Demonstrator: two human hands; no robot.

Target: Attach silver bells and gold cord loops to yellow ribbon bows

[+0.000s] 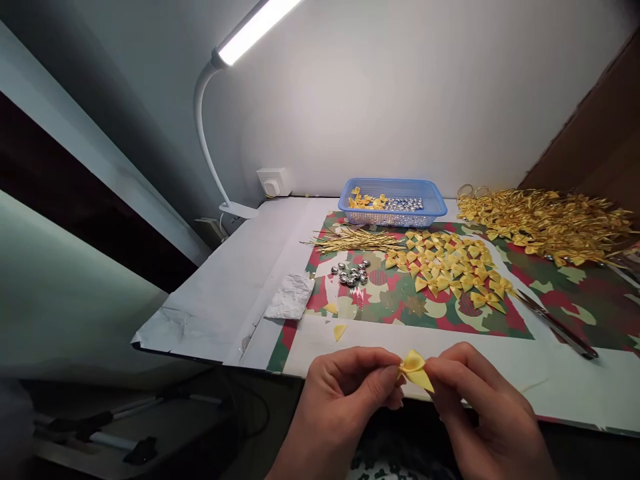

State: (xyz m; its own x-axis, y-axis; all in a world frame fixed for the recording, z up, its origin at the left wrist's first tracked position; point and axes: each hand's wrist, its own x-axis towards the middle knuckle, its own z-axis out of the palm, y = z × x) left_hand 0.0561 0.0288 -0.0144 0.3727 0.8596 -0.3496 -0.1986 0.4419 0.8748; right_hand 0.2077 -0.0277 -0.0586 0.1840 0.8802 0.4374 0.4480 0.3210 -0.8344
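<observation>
A small yellow ribbon bow [416,369] is pinched between my two hands just above the near edge of the table. My left hand [345,393] grips its left side with thumb and fingertips closed. My right hand [480,400] grips its right side the same way. Farther back on the patterned sheet [400,303] lies a spread of several finished yellow bows [450,263], a bundle of gold wire ties [353,240] and a small cluster of silver beads [353,273].
A blue basket [393,202] with bows and silver beads stands at the back. A big heap of yellow ribbon pieces [545,223] lies at the right. Scissors [560,325] rest on the right. A crumpled white paper [290,297], a yellow scrap [339,331] and a desk lamp [215,113] are at the left.
</observation>
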